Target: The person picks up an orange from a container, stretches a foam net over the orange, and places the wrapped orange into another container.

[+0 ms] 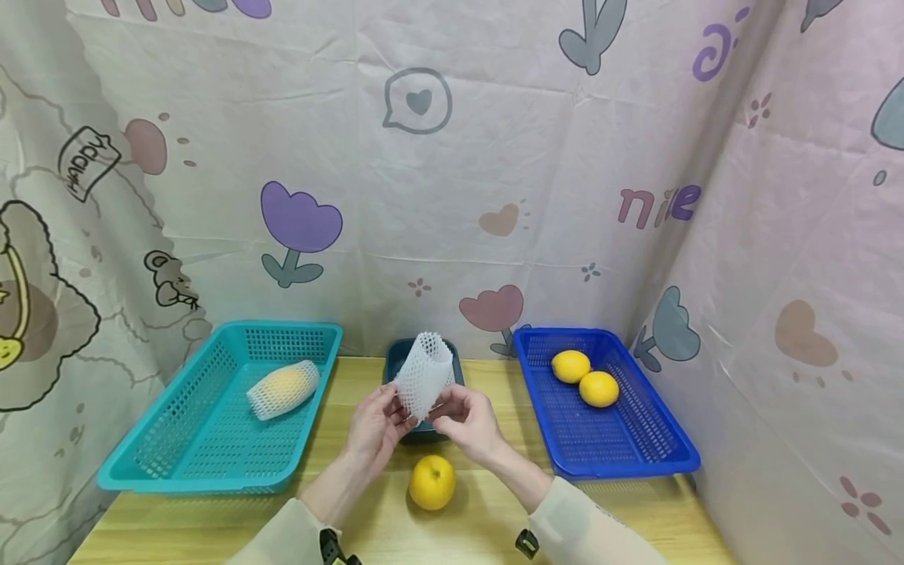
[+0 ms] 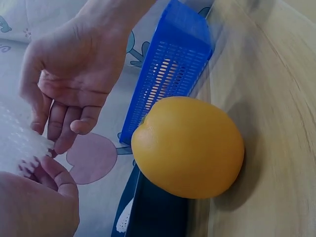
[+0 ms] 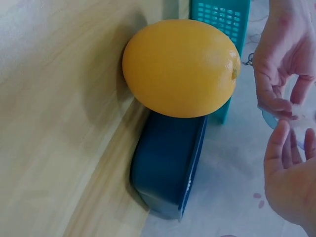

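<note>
Printed cloth [image 1: 417, 235] hung behind and around the wooden desk [image 1: 487, 518], with me looking on from the person's side and the white foam net sleeve [image 1: 426, 375] as the middle of my dial. That sleeve hung raised between the left hand [image 1: 374, 424] and the right hand [image 1: 472, 424], each grip pinching its lower end between thumb and fingers. One large yellow fruit [image 1: 432, 482], bare, sat at six o'clock, touched by neither hand. Behind the sleeve, towards twelve, stood the dark tray [image 3: 163, 158], some white netting [image 2: 126, 217] inside. At nine o'clock the teal basket [image 1: 212, 428] held one netted fruit [image 1: 282, 390]; at three, the blue basket [image 1: 614, 439] held two bare yellow fruits [image 1: 570, 366]. Spreading the sleeve well, I judged, called for light pinches at opposite sides of the rim and an even, slow pull, since soft mesh might tear under one fingertip; low wrists could also set the round fruit rolling.
</note>
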A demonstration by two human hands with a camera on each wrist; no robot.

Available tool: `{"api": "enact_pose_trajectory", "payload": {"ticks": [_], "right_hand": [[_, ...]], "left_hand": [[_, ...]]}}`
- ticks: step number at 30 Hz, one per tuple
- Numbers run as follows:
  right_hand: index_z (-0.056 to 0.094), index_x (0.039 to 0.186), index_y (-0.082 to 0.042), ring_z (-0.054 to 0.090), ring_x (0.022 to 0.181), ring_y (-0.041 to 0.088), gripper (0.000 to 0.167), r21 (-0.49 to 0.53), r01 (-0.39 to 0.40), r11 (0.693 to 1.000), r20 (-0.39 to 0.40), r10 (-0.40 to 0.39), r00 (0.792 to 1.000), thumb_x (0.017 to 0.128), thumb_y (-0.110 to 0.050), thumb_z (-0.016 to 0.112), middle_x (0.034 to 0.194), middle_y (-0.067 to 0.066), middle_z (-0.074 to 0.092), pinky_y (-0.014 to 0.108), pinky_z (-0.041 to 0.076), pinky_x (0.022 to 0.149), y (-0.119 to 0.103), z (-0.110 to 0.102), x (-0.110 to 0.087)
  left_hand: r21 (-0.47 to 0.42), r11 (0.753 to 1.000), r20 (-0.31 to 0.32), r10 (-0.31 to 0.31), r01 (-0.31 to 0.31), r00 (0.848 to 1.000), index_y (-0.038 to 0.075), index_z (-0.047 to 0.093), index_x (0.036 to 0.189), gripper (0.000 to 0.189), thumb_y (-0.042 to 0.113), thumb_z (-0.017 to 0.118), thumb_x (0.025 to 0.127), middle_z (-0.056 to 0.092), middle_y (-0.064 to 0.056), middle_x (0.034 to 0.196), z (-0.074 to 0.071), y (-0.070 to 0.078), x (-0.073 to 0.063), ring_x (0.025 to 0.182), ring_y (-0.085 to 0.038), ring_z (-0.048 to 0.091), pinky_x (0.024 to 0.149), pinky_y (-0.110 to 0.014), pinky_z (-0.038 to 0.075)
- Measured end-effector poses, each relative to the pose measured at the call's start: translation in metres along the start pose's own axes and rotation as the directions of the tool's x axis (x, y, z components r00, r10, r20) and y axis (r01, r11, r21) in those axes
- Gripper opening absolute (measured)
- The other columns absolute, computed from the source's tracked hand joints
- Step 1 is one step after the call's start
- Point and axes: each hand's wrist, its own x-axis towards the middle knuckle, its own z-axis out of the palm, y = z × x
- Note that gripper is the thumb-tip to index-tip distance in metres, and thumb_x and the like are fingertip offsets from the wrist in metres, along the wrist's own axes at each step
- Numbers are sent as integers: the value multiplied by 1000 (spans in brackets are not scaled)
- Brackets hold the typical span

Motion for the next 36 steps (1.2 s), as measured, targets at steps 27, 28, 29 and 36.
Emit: {"api": "enact_pose_trajectory", "payload": {"ticks": [27, 28, 29, 36], "right_hand": [[75, 101, -18, 73, 92, 6, 13, 522, -462, 717, 204, 421, 884, 108, -14, 64, 100, -9, 80, 24, 58, 85, -13, 5, 4], [74, 101, -19, 72, 93, 6, 16, 554, -450, 700, 192, 419, 888, 108, -12, 62, 101, -10, 80, 24, 57, 86, -12, 5, 5], [74, 103, -19, 73, 94, 5, 17, 585, -437, 683, 182, 414, 892, 108, -11, 60, 102, -11, 81, 23, 57, 86, -12, 5, 5], [71, 115, -17, 75, 106, 7, 24, 691, -389, 609, 153, 403, 902, 109, -6, 50, 115, -9, 80, 25, 63, 96, -9, 5, 4]], "left_hand": [[340, 935, -24, 113, -99, 993, -1, 66, 140, 37, 1, 67, 103, 74, 12, 103, 10, -24, -15, 88, -5, 67, 75, -23, 57], [338, 937, -19, 106, -93, 994, -2, 66, 138, 35, 1, 65, 103, 74, 11, 101, 10, -25, -14, 85, -6, 66, 72, -23, 56], [335, 938, -15, 94, -84, 995, -3, 66, 139, 35, 2, 63, 105, 75, 10, 99, 10, -26, -13, 82, -7, 65, 70, -23, 56], [175, 984, 12, -31, 28, 999, -5, 59, 147, 38, 16, 46, 118, 79, -1, 101, 3, -22, -5, 82, -13, 69, 73, -27, 61]]}}
